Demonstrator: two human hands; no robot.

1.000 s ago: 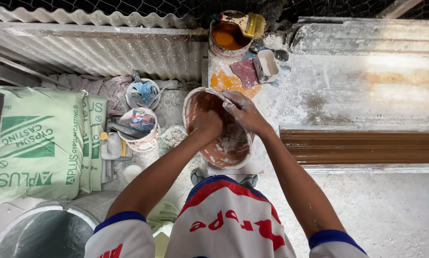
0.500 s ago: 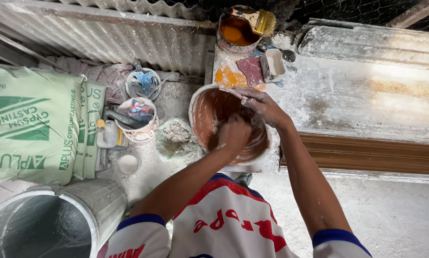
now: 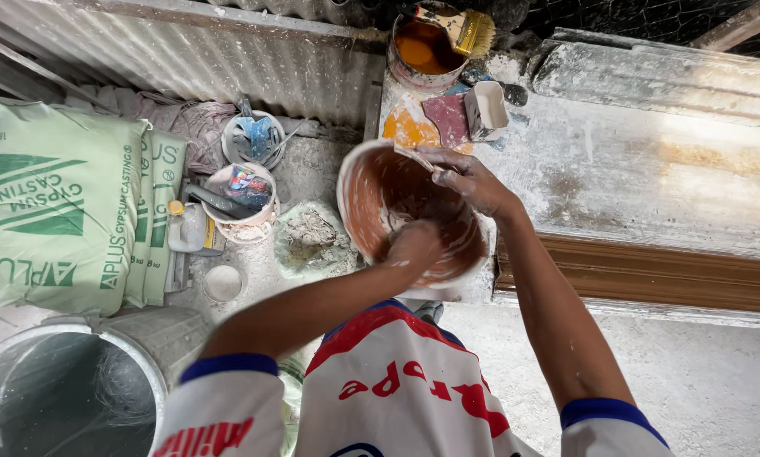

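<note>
A round orange-brown bowl (image 3: 352,199) smeared with white paste rests at the corner of a plaster-stained bench (image 3: 651,169). My left hand (image 3: 414,247) is down inside the bowl, coated in paste, its fingers curled under and hidden. My right hand (image 3: 471,179) grips the bowl's far rim, thumb inside; a thin pale strip pokes out beside its fingers, and I cannot tell what it is.
A tin of orange liquid (image 3: 420,52) with a brush (image 3: 466,30) stands behind the bowl, beside a small white cup (image 3: 487,108). Green sacks (image 3: 49,203) lie at left, with two small buckets of tools (image 3: 243,203) and a grey tub (image 3: 66,393). A brown moulding (image 3: 651,272) runs along the bench.
My left hand has slid from the bowl's far left rim down to its near side. The right hand stays on the far rim. The view has tilted towards the tub.
</note>
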